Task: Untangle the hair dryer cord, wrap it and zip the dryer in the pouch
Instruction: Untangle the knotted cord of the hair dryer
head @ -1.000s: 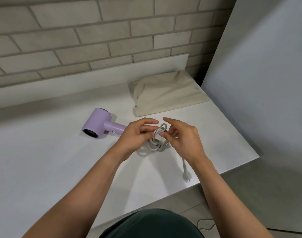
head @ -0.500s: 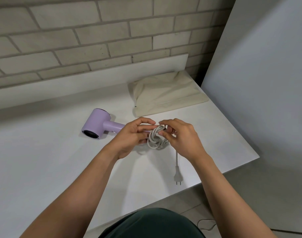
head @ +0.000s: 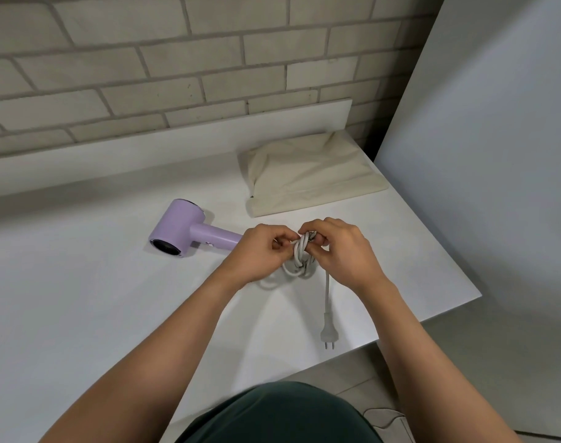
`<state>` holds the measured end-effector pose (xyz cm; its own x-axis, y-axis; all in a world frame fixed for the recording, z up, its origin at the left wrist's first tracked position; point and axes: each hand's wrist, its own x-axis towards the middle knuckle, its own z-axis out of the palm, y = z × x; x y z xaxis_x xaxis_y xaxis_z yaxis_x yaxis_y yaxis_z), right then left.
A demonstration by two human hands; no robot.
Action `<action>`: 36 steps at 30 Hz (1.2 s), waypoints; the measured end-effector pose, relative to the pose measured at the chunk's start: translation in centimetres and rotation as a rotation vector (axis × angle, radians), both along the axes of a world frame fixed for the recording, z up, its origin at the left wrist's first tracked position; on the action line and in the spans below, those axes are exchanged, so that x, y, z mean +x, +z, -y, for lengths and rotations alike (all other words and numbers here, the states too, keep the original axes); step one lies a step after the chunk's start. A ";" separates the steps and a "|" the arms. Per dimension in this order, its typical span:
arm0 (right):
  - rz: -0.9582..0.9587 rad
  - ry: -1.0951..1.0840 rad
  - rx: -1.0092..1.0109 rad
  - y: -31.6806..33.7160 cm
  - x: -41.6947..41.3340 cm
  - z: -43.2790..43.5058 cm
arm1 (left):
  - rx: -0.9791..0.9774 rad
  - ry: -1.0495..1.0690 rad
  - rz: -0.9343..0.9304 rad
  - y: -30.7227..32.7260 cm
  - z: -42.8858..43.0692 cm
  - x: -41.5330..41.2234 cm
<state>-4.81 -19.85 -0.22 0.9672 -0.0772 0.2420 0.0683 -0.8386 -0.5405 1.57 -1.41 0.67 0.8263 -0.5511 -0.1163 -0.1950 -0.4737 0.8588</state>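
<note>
The left hand [head: 260, 254] and right hand [head: 343, 251] both pinched the knotted cord [head: 299, 257] above the table [head: 81, 298], beside the dryer [head: 183, 230].

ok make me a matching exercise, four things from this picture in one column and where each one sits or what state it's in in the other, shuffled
Things:
1. lilac plastic hair dryer
2. cream fabric pouch
3. white two-pin plug
4. knotted grey cord

States:
A. pinched between left hand and right hand
B. lying flat at the table's far right
C. lying on its side, left of the hands
D. resting near the table's near edge

Pairs: 1-C, 2-B, 3-D, 4-A
</note>
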 end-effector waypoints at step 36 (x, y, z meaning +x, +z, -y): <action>-0.090 -0.050 0.222 -1.6 1.0 0.6 | 0.020 0.157 0.395 3.7 0.9 2.7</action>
